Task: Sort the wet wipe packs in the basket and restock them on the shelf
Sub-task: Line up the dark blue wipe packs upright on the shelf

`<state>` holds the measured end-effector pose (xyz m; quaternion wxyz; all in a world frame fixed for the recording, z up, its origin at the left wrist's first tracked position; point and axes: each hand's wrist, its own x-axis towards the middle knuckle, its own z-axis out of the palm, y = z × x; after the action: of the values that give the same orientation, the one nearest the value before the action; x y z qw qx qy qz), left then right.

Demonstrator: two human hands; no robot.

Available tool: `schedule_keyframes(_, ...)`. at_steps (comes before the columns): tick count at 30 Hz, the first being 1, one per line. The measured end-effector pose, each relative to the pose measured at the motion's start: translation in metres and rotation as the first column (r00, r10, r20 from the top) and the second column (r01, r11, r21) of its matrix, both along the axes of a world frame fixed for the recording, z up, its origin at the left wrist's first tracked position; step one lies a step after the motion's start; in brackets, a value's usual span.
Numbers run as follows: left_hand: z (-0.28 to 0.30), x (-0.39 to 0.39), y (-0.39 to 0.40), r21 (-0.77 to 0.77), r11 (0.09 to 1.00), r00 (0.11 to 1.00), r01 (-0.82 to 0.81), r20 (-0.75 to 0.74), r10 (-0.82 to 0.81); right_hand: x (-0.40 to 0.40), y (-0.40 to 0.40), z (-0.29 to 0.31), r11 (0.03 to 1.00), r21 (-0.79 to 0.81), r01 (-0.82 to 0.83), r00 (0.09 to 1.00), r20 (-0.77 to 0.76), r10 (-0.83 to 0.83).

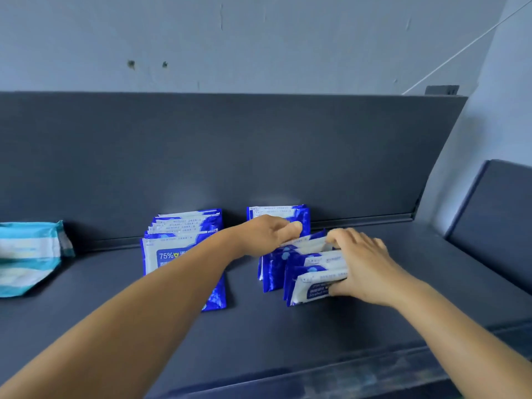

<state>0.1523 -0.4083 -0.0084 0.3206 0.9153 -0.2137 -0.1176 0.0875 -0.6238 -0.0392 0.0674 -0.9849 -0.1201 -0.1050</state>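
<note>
Two rows of blue-and-white wet wipe packs stand on the dark grey shelf (331, 335). The left row (178, 240) stands upright behind my left forearm, front pack reading 75%. The right row (290, 263) leans to the left and runs back to the shelf's rear panel. My left hand (267, 233) grips the rear packs of this row from the left, thumb on their top edge. My right hand (362, 264) holds the front packs from the right, fingers over their tops and thumb against the nearest pack. The basket is out of view.
A teal-and-white striped pack (27, 256) lies at the shelf's far left. The tall rear panel (230, 151) closes the back. Another dark shelf section (498, 214) stands at the right. A raised lip runs along the front edge.
</note>
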Motion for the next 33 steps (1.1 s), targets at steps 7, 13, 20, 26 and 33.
schedule_keyframes(7, -0.011, -0.024, -0.006, 0.112, 0.992, 0.997, 0.06, -0.047, -0.055, 0.007, 0.022, 0.006, 0.984, 0.177, 0.014, 1.0, -0.019, -0.01)
schedule_keyframes(13, -0.036, -0.024, 0.0, -0.051, 0.998, 0.985, -0.027, 0.167, 0.035, 0.015, -0.006, -0.008, 0.823, 0.557, 0.111, 0.994, -0.082, -0.078)
schedule_keyframes(20, -0.05, -0.037, 0.007, -0.336, 0.937, 0.989, -0.098, 0.074, 0.13, 0.021, -0.031, -0.029, 0.38, 0.887, 0.261, 0.912, -0.355, 0.203)
schedule_keyframes(26, -0.069, -0.047, -0.002, -0.572, 0.812, 0.991, -0.114, -0.122, 0.053, 0.028, -0.017, -0.034, 0.406, 0.884, 0.234, 0.814, -0.406, 0.416)
schedule_keyframes(33, -0.063, -0.035, 0.004, -0.495, 0.842, 0.973, -0.215, -0.186, 0.139, 0.042, -0.004, -0.028, 0.502, 0.851, 0.152, 0.768, -0.421, 0.482)
